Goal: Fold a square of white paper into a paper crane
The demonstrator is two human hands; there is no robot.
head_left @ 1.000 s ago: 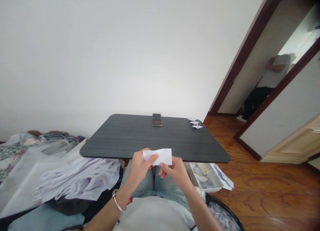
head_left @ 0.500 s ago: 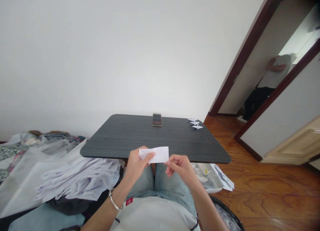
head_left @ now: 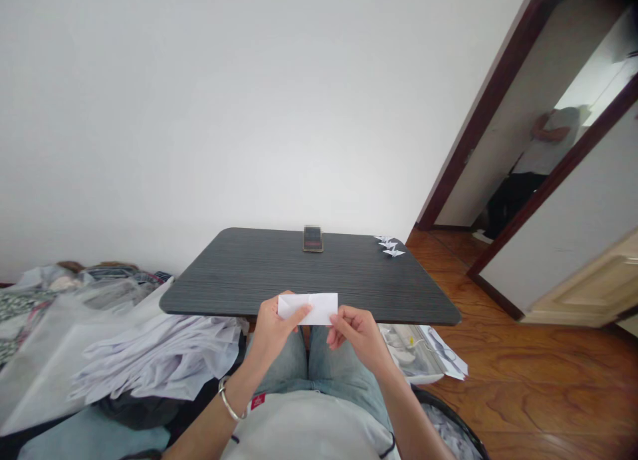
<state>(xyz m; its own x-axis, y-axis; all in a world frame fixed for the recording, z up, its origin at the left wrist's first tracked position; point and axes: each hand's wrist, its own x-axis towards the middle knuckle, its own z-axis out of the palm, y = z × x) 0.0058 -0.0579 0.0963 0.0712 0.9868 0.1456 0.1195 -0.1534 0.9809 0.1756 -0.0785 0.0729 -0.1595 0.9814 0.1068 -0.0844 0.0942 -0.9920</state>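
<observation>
A small folded white paper (head_left: 310, 308) is held between both hands at the near edge of a dark wood-grain table (head_left: 249, 274). My left hand (head_left: 272, 327) pinches the paper's left end with thumb and fingers. At the paper's right end, my right hand (head_left: 356, 334) grips it with closed fingers. Both hands hover over my lap in light jeans.
A phone (head_left: 312, 238) lies at the table's far edge, and folded paper cranes (head_left: 390, 246) sit at its far right corner. White sheets and bags (head_left: 149, 353) pile up on the left. Printed papers (head_left: 423, 353) lie at right. A person (head_left: 538, 161) stands in the doorway.
The paper has been lowered slightly and turned level, and my right hand has slid from under its middle out to its right end. My left hand shifted a little left.
</observation>
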